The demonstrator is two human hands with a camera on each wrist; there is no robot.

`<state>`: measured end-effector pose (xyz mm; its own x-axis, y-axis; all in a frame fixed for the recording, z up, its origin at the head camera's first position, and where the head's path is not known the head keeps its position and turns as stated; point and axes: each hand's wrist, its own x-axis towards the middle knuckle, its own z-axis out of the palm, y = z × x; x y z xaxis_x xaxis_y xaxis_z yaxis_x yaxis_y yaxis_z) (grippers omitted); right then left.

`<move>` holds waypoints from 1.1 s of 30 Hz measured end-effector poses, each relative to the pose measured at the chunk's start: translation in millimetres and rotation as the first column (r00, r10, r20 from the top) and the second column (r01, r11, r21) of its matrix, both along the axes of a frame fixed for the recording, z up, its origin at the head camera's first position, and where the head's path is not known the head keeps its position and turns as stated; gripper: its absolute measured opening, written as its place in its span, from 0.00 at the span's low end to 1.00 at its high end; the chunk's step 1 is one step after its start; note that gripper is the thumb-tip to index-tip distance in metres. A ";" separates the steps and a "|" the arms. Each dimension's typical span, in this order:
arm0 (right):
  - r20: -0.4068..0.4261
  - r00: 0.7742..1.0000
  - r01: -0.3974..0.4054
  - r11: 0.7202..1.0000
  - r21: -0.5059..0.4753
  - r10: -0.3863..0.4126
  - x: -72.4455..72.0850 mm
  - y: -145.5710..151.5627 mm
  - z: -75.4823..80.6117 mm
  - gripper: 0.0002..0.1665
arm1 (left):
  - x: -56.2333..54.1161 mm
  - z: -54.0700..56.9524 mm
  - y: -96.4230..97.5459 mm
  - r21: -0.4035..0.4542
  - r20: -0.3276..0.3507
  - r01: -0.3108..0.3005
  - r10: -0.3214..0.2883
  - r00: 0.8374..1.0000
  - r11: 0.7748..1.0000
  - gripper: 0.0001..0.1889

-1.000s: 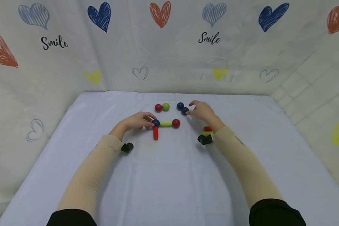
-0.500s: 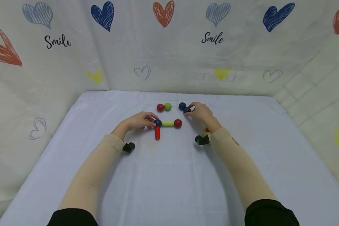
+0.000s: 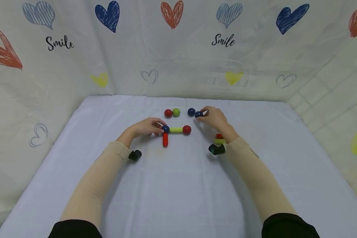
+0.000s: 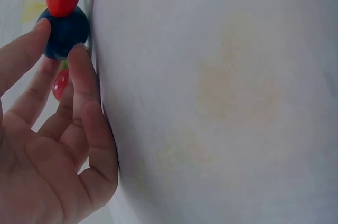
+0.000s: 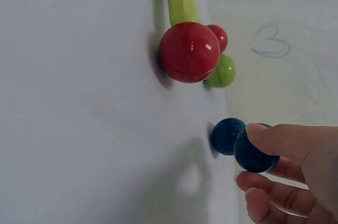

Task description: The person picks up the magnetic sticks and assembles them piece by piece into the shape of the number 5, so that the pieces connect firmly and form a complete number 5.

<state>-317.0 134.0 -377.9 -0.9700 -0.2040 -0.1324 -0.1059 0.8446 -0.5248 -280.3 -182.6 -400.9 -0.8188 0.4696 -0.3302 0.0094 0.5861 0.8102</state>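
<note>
My left hand (image 3: 147, 127) pinches a dark blue ball (image 4: 68, 34) between thumb and fingertips. That ball joins a red rod (image 3: 165, 140), which points toward me, and a yellow-green rod (image 3: 176, 130) running right to a red ball (image 3: 186, 130). Farther back, my right hand (image 3: 215, 118) pinches another dark blue ball (image 5: 254, 150) with thumb and fingers. Just left of it a further dark blue ball (image 3: 191, 112) rests on the cloth, overlapped by the held one in the right wrist view.
A red ball (image 3: 168, 113) and a green ball (image 3: 176, 112) sit side by side at the back. Partly hidden by my right wrist lie a red rod (image 3: 219, 136) and a yellow-green rod (image 3: 219, 141). A white cloth (image 3: 178, 185) covers the table; a patterned sheet (image 3: 184, 59) hangs behind.
My right hand has closed its thumb and fingers on one dark blue ball and moved it slightly right, away from its neighbour. The left hand keeps its hold.
</note>
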 end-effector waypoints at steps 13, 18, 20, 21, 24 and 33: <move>-0.087 0.985 -0.162 0.980 -0.116 0.152 44.0 -7.3 10.2 0.27 | -1.1 -1.0 -0.8 0.000 0.005 0.009 -0.009 1.000 1.000 0.23; -0.055 0.971 -0.238 0.963 -0.123 0.233 58.5 -19.5 10.0 0.27 | -3.5 -2.5 -0.2 -0.002 0.010 0.005 -0.005 1.000 1.000 0.22; -0.040 0.966 -0.259 0.958 -0.126 0.256 63.4 -24.8 9.0 0.26 | -4.6 -2.2 -0.2 -0.005 0.009 0.003 -0.003 1.000 1.000 0.22; -0.034 0.963 -0.268 0.955 -0.126 0.266 65.7 -27.2 8.0 0.26 | -5.2 -2.4 -0.2 -0.006 0.009 0.004 -0.004 1.000 1.000 0.22; -0.014 0.952 -0.305 0.946 -0.113 0.306 72.7 -33.7 2.9 0.25 | -6.1 -2.3 0.1 -0.015 0.007 0.008 -0.008 1.000 1.000 0.23; 0.059 0.903 -0.419 0.904 -0.085 0.425 87.8 -55.0 -15.7 0.24 | -7.0 -3.9 -1.0 -0.030 -0.003 0.031 -0.031 1.000 0.999 0.22</move>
<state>-229.2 79.0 -393.6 -0.7790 -0.6031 -0.1718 -0.4028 0.6912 -0.5999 -287.4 -183.6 -404.7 -0.8052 0.4849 -0.3413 0.0310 0.6092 0.7924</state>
